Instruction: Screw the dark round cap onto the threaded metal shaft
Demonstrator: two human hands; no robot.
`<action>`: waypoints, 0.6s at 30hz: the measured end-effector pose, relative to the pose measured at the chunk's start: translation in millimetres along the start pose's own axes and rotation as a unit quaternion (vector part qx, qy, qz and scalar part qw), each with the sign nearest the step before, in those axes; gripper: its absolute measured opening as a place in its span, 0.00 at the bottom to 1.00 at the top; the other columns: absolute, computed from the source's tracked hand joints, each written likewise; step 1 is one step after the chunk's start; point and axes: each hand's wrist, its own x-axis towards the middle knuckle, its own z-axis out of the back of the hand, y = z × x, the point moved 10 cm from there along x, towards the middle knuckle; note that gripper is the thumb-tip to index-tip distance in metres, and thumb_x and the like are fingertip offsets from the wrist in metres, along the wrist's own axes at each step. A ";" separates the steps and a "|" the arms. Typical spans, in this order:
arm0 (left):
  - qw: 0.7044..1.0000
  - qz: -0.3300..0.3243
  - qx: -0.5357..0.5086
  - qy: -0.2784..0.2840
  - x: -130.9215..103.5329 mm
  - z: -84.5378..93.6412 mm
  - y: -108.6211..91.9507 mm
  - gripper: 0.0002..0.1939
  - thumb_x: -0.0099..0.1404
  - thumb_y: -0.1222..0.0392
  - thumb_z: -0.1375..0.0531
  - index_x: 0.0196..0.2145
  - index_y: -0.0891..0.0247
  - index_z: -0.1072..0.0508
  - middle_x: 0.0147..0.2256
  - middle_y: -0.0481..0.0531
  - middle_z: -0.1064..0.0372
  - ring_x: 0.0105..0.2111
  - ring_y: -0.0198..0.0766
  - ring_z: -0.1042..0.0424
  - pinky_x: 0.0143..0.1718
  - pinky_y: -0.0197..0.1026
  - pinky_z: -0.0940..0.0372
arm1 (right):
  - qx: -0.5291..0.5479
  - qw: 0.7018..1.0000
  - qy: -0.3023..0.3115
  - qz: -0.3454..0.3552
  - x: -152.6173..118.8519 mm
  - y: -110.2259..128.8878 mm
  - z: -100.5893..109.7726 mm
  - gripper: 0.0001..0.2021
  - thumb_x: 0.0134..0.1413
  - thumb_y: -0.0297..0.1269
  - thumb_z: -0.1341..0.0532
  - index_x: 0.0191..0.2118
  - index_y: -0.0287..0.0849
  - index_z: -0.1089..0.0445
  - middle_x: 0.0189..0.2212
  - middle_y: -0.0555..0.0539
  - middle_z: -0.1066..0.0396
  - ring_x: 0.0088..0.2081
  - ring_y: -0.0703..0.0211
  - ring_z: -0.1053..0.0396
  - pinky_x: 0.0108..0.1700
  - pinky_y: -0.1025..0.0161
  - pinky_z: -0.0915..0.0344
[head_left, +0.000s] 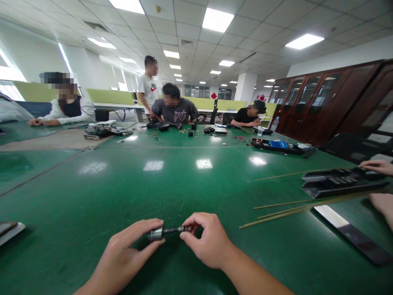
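Steel-grey and dark, the part [167, 231] was at the lower centre of the frame, over the green table [123, 184]; the left hand [123, 254] gripped its cylinder [156, 234] between thumb and fingers, while the right hand [213, 241] pinched the end of its shaft [172, 230] with closed fingertips. Held at both ends, it was nearly level, probably because a single grip would have let the shaft tip or turn. The rods [282, 204] at centre right and the slab [353, 233] at lower right lay apart, seemingly out of the hands' way.
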 end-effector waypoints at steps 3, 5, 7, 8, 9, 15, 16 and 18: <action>1.000 0.010 -0.004 0.003 -0.8 -0.7 2.2 0.23 0.63 0.53 0.33 0.55 0.50 0.29 0.48 0.49 0.23 0.47 0.42 0.22 0.50 0.41 0.26 | 0.001 1.000 0.001 0.000 0.1 0.6 0.2 0.04 0.53 0.32 0.33 0.36 0.44 0.23 0.28 0.52 0.24 0.29 0.61 0.28 0.37 0.65 0.33; 1.000 0.013 -0.007 0.000 -1.6 -0.6 3.3 0.23 0.63 0.53 0.33 0.55 0.51 0.28 0.48 0.50 0.23 0.47 0.43 0.22 0.50 0.42 0.26 | 0.000 1.000 0.002 -0.001 0.3 0.4 0.5 0.03 0.53 0.32 0.33 0.35 0.44 0.23 0.27 0.52 0.24 0.29 0.61 0.28 0.37 0.65 0.33; 1.000 0.016 -0.009 0.000 -2.3 -1.1 4.0 0.22 0.63 0.53 0.33 0.54 0.51 0.28 0.48 0.51 0.23 0.47 0.44 0.22 0.50 0.43 0.26 | 0.000 1.000 0.003 -0.003 0.7 -0.4 0.6 0.03 0.53 0.32 0.33 0.35 0.44 0.23 0.28 0.52 0.24 0.29 0.61 0.27 0.37 0.65 0.33; 1.000 0.017 -0.010 0.001 -2.5 -1.4 4.3 0.22 0.63 0.53 0.33 0.54 0.51 0.28 0.49 0.51 0.23 0.47 0.44 0.22 0.50 0.43 0.26 | 0.001 1.000 0.003 -0.003 0.8 -0.6 0.6 0.03 0.53 0.32 0.33 0.35 0.44 0.23 0.28 0.52 0.24 0.29 0.61 0.27 0.37 0.65 0.33; 1.000 0.018 -0.011 0.002 -2.6 -1.6 4.4 0.22 0.63 0.53 0.33 0.54 0.51 0.28 0.49 0.50 0.23 0.47 0.44 0.22 0.50 0.42 0.26 | 0.001 1.000 0.003 -0.003 0.9 -0.9 0.6 0.03 0.53 0.32 0.33 0.36 0.44 0.23 0.28 0.52 0.24 0.30 0.61 0.27 0.37 0.65 0.33; 0.999 0.032 -0.013 0.013 -1.4 -3.7 6.7 0.21 0.63 0.51 0.33 0.53 0.50 0.28 0.48 0.47 0.22 0.47 0.41 0.22 0.50 0.40 0.26 | 0.003 1.000 0.006 -0.004 0.7 -2.1 -0.8 0.04 0.52 0.31 0.33 0.36 0.44 0.23 0.28 0.52 0.24 0.30 0.62 0.27 0.37 0.66 0.34; 0.999 0.034 -0.012 0.015 -1.1 -4.2 7.1 0.21 0.63 0.51 0.33 0.53 0.50 0.28 0.48 0.46 0.23 0.47 0.40 0.22 0.50 0.40 0.26 | 0.003 1.000 0.006 -0.003 0.6 -2.1 -1.1 0.03 0.52 0.31 0.33 0.35 0.44 0.23 0.28 0.52 0.24 0.30 0.62 0.27 0.37 0.65 0.34; 0.999 0.035 -0.012 0.013 -0.9 -4.3 7.6 0.21 0.63 0.52 0.33 0.53 0.49 0.28 0.48 0.45 0.23 0.47 0.40 0.22 0.51 0.39 0.26 | 0.003 1.000 0.007 -0.004 0.6 -2.2 -1.7 0.04 0.53 0.31 0.33 0.36 0.44 0.23 0.28 0.52 0.24 0.30 0.61 0.27 0.37 0.65 0.33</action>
